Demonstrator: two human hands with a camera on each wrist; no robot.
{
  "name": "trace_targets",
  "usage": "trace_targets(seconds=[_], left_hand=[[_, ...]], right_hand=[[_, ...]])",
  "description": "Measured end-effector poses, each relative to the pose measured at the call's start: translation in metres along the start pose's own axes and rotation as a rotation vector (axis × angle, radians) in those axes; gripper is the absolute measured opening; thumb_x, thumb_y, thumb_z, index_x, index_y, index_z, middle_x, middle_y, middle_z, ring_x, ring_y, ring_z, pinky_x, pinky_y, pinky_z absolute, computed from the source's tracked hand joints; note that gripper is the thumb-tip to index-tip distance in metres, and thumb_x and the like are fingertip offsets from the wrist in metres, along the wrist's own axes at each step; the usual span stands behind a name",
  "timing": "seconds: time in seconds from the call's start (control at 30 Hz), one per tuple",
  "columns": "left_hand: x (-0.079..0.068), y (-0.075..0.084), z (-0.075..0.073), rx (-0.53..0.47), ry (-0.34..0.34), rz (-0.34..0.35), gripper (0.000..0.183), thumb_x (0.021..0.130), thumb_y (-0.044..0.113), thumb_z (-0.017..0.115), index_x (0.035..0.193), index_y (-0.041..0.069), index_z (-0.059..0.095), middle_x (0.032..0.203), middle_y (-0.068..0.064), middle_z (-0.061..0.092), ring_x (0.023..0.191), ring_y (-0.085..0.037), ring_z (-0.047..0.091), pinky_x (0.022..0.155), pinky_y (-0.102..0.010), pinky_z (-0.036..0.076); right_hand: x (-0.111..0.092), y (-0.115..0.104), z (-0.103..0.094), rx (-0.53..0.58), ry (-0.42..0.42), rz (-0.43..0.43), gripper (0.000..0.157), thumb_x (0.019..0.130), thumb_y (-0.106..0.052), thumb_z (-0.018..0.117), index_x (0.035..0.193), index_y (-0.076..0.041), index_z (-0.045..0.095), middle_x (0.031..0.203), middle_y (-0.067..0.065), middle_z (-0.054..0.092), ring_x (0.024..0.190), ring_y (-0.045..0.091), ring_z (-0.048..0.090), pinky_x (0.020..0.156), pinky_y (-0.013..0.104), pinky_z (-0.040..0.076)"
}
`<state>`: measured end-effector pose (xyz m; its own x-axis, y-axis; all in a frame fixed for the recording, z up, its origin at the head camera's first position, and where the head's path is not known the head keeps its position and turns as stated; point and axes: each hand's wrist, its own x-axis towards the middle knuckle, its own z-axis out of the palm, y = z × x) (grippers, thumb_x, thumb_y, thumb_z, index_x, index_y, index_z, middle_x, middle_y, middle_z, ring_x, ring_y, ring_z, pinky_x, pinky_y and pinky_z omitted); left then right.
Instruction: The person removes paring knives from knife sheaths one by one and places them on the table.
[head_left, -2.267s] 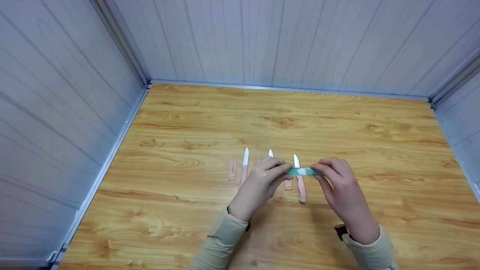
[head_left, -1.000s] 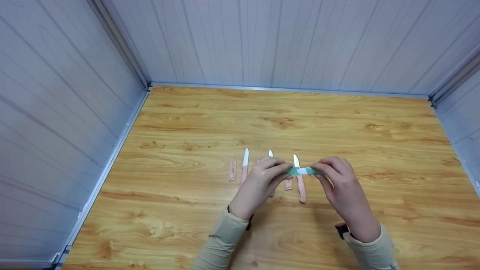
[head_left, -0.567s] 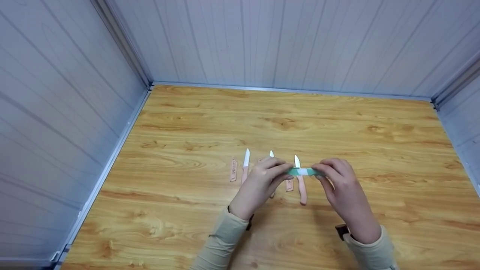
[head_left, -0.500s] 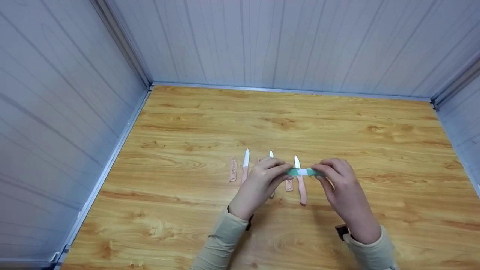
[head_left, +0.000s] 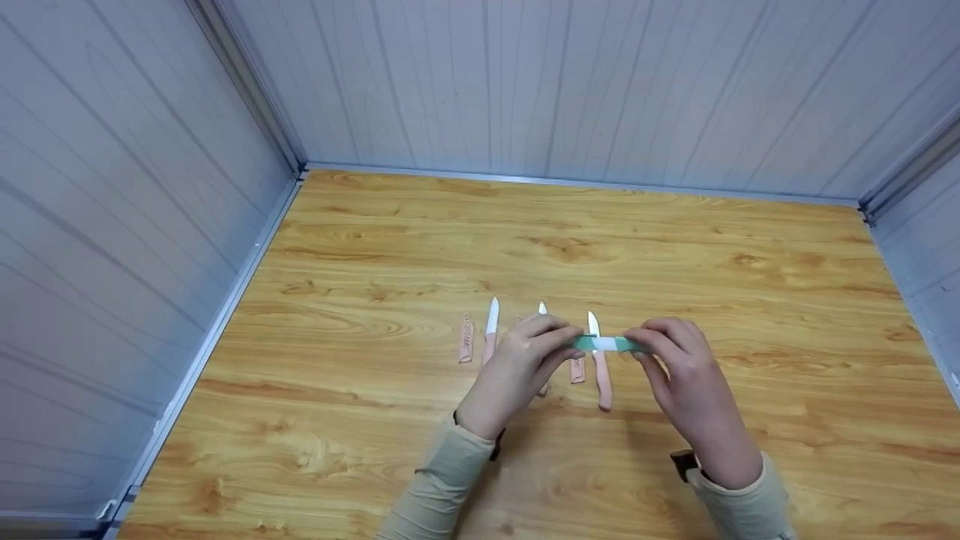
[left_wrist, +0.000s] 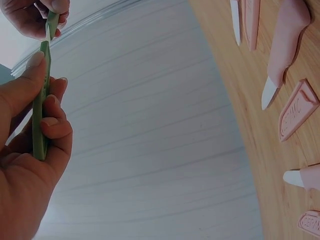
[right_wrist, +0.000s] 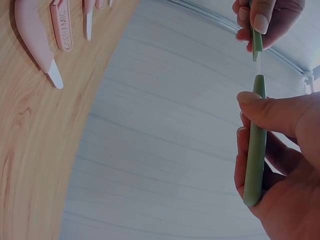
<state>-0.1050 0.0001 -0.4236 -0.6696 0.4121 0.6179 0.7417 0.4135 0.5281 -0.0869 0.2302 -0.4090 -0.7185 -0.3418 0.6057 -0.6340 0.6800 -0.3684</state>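
Note:
Above the table, a green-handled paring knife [right_wrist: 256,150] is held level between both hands. My right hand [head_left: 686,375] grips its handle with curled fingers and the thumb laid along it. The left hand [head_left: 514,371] grips a flat green blade sheath [left_wrist: 40,110] with thumb and fingers. A short stretch of white blade [head_left: 604,343] shows between sheath and handle; the blade's tip is hidden, apparently inside the sheath. Beneath the hands lie three pink-handled paring knives with bare white blades: a left one [head_left: 491,326], a middle one [head_left: 542,307] mostly covered by my left hand, and a right one [head_left: 603,381].
Pink sheaths marked CERAMIC lie beside the knives: one at the left [head_left: 466,340], one near the right knife [head_left: 577,370], another [left_wrist: 299,110] between them. The wooden table [head_left: 360,247] ends at a pale panel wall [head_left: 510,90], with side walls left and right.

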Motion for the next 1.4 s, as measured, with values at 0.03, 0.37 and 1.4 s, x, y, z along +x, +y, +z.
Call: trace_targets(seconds=[0.03, 0.37, 1.4], left_hand=[[0.0001, 0.0001, -0.0001, 0.000, 0.000, 0.001, 0.023, 0.092, 0.017, 0.064, 0.112, 0.007, 0.070, 0.104, -0.001, 0.062, 0.095, -0.011, 0.056, 0.081, -0.016, 0.046], [0.0011, 0.0015, 0.0000, 0.015, -0.004, -0.001, 0.022, 0.092, 0.017, 0.065, 0.110, 0.007, 0.070, 0.104, 0.000, 0.063, 0.094, -0.010, 0.056, 0.080, -0.016, 0.046], [0.0021, 0.0033, 0.0000, -0.005, 0.017, 0.010, 0.022, 0.090, 0.015, 0.067, 0.109, 0.006, 0.070, 0.102, -0.001, 0.063, 0.092, -0.012, 0.057, 0.080, -0.017, 0.046]], right_hand=[[0.0000, 0.0000, -0.0001, 0.000, 0.000, 0.000, 0.033, 0.073, 0.010, 0.076, 0.102, -0.006, 0.071, 0.101, 0.005, 0.061, 0.093, 0.020, 0.053, 0.077, 0.030, 0.043], [0.0009, -0.0009, -0.0015, -0.003, 0.005, 0.001, 0.032, 0.073, 0.010, 0.076, 0.101, -0.006, 0.071, 0.100, 0.005, 0.061, 0.091, 0.021, 0.052, 0.076, 0.032, 0.042], [0.0010, -0.0022, -0.0056, -0.015, -0.011, 0.009, 0.028, 0.077, 0.008, 0.074, 0.102, -0.004, 0.070, 0.100, 0.006, 0.060, 0.090, 0.020, 0.053, 0.074, 0.029, 0.043]])
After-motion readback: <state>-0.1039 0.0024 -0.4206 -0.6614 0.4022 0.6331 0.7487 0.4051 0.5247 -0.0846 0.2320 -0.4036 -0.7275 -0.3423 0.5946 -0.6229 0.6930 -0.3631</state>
